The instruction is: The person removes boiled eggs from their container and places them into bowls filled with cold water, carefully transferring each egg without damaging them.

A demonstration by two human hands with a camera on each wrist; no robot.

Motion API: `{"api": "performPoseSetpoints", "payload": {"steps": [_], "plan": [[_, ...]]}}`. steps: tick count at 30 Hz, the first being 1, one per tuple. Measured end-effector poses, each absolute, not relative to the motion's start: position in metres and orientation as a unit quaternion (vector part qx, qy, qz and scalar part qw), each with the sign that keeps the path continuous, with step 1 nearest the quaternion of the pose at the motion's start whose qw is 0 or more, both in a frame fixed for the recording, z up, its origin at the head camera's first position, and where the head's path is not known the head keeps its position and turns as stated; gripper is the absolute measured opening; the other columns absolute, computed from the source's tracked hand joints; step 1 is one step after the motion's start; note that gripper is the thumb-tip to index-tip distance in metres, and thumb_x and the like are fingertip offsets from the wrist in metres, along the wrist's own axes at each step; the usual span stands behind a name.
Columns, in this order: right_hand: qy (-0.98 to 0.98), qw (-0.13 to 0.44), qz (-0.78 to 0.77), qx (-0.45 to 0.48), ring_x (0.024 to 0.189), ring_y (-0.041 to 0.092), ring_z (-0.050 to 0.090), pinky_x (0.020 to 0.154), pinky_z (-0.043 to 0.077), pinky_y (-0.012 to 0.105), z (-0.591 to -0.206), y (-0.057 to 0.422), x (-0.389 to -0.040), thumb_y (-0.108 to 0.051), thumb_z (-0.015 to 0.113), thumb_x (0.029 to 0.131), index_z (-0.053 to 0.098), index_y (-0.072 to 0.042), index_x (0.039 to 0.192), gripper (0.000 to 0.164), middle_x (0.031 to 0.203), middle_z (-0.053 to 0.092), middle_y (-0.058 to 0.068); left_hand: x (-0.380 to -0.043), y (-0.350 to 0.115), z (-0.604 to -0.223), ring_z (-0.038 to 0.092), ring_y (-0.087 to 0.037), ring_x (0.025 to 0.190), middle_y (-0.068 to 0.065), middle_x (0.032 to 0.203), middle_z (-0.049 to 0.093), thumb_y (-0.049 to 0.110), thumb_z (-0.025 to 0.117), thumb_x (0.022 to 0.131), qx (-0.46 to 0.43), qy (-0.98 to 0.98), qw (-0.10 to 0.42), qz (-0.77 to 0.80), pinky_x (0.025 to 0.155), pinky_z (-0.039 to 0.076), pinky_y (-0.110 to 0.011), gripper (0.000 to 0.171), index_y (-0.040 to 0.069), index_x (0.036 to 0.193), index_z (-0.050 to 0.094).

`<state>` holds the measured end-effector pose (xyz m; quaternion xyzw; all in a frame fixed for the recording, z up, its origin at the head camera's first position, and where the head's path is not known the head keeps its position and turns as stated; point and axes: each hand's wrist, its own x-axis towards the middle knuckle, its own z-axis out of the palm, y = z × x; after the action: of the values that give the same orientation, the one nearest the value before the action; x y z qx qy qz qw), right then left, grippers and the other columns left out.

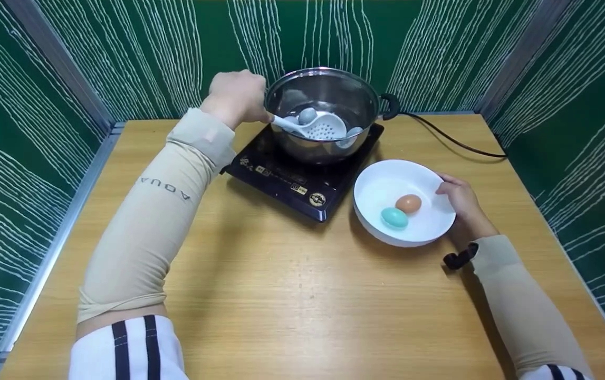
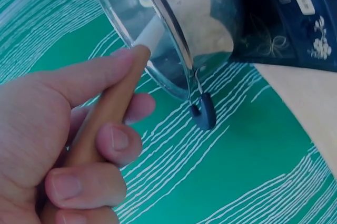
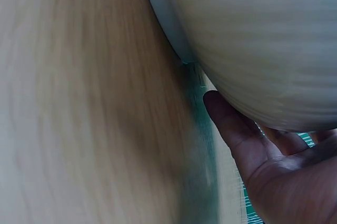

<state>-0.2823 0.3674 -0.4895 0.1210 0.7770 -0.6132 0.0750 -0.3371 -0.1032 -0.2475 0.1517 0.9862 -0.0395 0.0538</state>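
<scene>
My left hand grips the brown handle of a white slotted spoon, fingers wrapped round it. The spoon's perforated head is inside a steel pot, among several greyish egg-shaped things. At the right, my right hand holds a white bowl by its side, thumb at the rim and fingers against the outer wall. A brown egg and a turquoise egg lie side by side in the bowl. From below, the right wrist view shows the fingers against the bowl's underside.
Beneath the pot is a black induction cooker on the wooden table. A black cord runs off to the right behind the bowl. Dark-green panels with white lines enclose the back and both sides.
</scene>
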Motion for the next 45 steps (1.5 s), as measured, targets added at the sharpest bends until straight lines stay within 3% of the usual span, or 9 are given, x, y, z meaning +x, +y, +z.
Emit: {"api": "performPoseSetpoints", "payload": {"steps": [3, 7, 13, 16, 18, 23, 26, 32, 45], "plan": [[0.778, 0.082, -0.611, 0.123, 0.161, 0.024, 0.037, 0.115, 0.043, 0.016, -0.489, 0.367, -0.282, -0.007, 0.044, 0.104, 0.035, -0.004, 0.168, 0.064, 0.176, 0.030, 0.015, -0.338, -0.103, -0.244, 0.060, -0.027, 0.101, -0.010, 0.116, 0.068, 0.044, 0.076, 0.100, 0.156, 0.985, 0.066, -0.038, 0.095, 0.058, -0.051, 0.053, 0.005, 0.135, 0.068], [0.774, 0.092, -0.613, 0.127, 0.165, 0.029, 0.031, 0.129, 0.034, 0.030, -0.488, 0.366, -0.281, -0.007, 0.042, 0.105, 0.033, -0.004, 0.169, 0.065, 0.177, 0.028, 0.014, -0.337, -0.107, -0.241, 0.059, -0.024, 0.095, -0.006, 0.109, 0.067, 0.049, 0.078, 0.098, 0.130, 0.987, 0.096, -0.002, 0.083, 0.053, -0.042, 0.053, 0.007, 0.129, 0.069], [0.768, 0.092, -0.618, 0.140, 0.167, 0.029, 0.026, 0.134, 0.026, 0.038, -0.487, 0.364, -0.282, -0.008, 0.043, 0.105, 0.031, -0.005, 0.169, 0.066, 0.178, 0.025, 0.013, -0.337, -0.118, -0.237, 0.058, -0.020, 0.080, 0.000, 0.089, 0.068, 0.049, 0.079, 0.097, 0.092, 0.985, 0.132, 0.058, 0.067, 0.044, -0.034, 0.040, 0.013, 0.113, 0.077], [0.764, 0.092, -0.623, 0.140, 0.167, 0.028, 0.026, 0.133, 0.027, 0.036, -0.488, 0.363, -0.283, -0.009, 0.044, 0.105, 0.031, -0.005, 0.170, 0.066, 0.179, 0.025, 0.012, -0.340, -0.123, -0.236, 0.055, -0.017, 0.073, 0.003, 0.078, 0.065, 0.047, 0.079, 0.097, 0.083, 0.982, 0.152, 0.078, 0.062, 0.040, -0.032, 0.035, 0.013, 0.108, 0.079], [0.758, 0.085, -0.633, 0.135, 0.164, 0.023, 0.034, 0.129, 0.034, 0.029, -0.489, 0.363, -0.282, -0.007, 0.044, 0.104, 0.033, -0.004, 0.169, 0.066, 0.177, 0.029, 0.012, -0.341, -0.126, -0.235, 0.054, -0.016, 0.070, 0.005, 0.074, 0.064, 0.046, 0.079, 0.098, 0.079, 0.979, 0.166, 0.088, 0.061, 0.039, -0.030, 0.034, 0.013, 0.107, 0.079], [0.737, 0.067, -0.662, 0.117, 0.138, 0.010, 0.055, 0.105, 0.047, 0.014, -0.490, 0.362, -0.281, 0.000, 0.046, 0.100, 0.038, 0.002, 0.165, 0.065, 0.168, 0.048, 0.008, -0.344, -0.131, -0.230, 0.049, -0.009, 0.059, 0.009, 0.066, 0.063, 0.045, 0.078, 0.100, 0.070, 0.971, 0.201, 0.113, 0.056, 0.037, -0.026, 0.034, 0.012, 0.103, 0.079], [0.729, 0.071, -0.670, 0.121, 0.143, 0.011, 0.052, 0.112, 0.045, 0.016, -0.489, 0.362, -0.281, -0.001, 0.047, 0.100, 0.038, 0.000, 0.166, 0.066, 0.170, 0.045, 0.008, -0.343, -0.131, -0.224, 0.048, -0.008, 0.058, 0.009, 0.066, 0.063, 0.044, 0.078, 0.101, 0.065, 0.968, 0.210, 0.118, 0.056, 0.038, -0.025, 0.033, 0.011, 0.105, 0.079], [0.730, 0.086, -0.665, 0.132, 0.163, 0.022, 0.032, 0.129, 0.031, 0.027, -0.487, 0.361, -0.282, -0.002, 0.044, 0.101, 0.035, -0.003, 0.168, 0.068, 0.178, 0.028, 0.012, -0.339, -0.127, -0.214, 0.050, -0.011, 0.063, 0.007, 0.070, 0.063, 0.045, 0.077, 0.101, 0.064, 0.974, 0.200, 0.085, 0.057, 0.040, -0.025, 0.035, 0.011, 0.112, 0.079], [0.727, 0.094, -0.666, 0.139, 0.166, 0.023, 0.029, 0.130, 0.031, 0.027, -0.486, 0.365, -0.283, -0.002, 0.044, 0.103, 0.036, -0.005, 0.168, 0.066, 0.177, 0.029, 0.010, -0.343, -0.136, -0.229, 0.043, -0.009, 0.055, 0.007, 0.066, 0.060, 0.045, 0.075, 0.103, 0.083, 0.960, 0.229, 0.138, 0.054, 0.034, -0.025, 0.037, 0.009, 0.107, 0.078]]}}
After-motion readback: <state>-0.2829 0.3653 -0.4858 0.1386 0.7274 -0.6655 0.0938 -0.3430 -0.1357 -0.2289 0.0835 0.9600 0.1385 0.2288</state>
